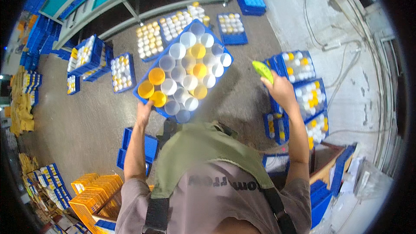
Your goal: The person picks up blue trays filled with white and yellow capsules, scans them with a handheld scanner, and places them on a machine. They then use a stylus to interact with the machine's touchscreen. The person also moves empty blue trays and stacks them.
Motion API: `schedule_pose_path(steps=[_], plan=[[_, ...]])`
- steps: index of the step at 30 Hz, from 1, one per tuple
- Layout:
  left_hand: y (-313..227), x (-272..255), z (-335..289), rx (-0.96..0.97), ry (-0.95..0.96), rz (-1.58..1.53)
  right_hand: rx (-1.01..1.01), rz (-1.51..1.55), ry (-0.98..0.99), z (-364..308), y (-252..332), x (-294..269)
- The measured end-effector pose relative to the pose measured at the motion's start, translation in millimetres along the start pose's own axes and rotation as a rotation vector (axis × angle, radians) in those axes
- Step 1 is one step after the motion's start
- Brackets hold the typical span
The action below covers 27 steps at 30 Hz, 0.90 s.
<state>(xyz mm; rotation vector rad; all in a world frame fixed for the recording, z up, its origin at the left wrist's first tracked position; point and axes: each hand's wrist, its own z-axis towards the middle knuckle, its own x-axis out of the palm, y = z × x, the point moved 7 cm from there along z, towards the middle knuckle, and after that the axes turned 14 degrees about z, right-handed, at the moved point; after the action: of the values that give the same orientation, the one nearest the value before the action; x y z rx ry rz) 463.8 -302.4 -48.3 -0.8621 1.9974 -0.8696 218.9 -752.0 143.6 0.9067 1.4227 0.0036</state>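
Observation:
A blue tray (216, 35) is held up and tilted in front of me, packed with upright, open-topped white and yellow cups (157, 76). My left hand (144, 109) is closed on its near-left corner, thumb on top; the fingers underneath are hidden. Out to the right, my right hand (282, 91) is closed around a lime-green elongated object (263, 70) with dark marks, whose exact kind I cannot make out. The object points up and left, apart from the tray. Below it stand stacked blue trays (299, 67) of white and yellow pieces.
More filled blue trays (123, 73) lie on the floor (86, 117) ahead and to the left. A metal-framed rack (130, 11) runs along the far side. Orange crates (97, 195) stand near left. Cables hang on the white wall (346, 73) at right.

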Motion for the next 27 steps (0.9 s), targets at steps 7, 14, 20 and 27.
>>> schedule_pose_path(steps=[7,14,20,27], plan=[[-1.2,-50.8,114.0,-0.126,-0.112,-0.528,0.269,0.079,0.188,105.8,-17.3,48.6],[-81.3,-123.5,374.0,-0.170,-0.112,-0.848,0.599,0.512,0.087,234.8,23.9,120.3],[-174.0,-158.9,652.7,-0.130,-0.039,-0.869,0.633,0.449,0.039,333.7,46.6,116.7],[-249.2,-176.3,821.0,-0.116,0.169,-0.854,0.699,0.606,-0.248,340.9,51.7,77.1]])
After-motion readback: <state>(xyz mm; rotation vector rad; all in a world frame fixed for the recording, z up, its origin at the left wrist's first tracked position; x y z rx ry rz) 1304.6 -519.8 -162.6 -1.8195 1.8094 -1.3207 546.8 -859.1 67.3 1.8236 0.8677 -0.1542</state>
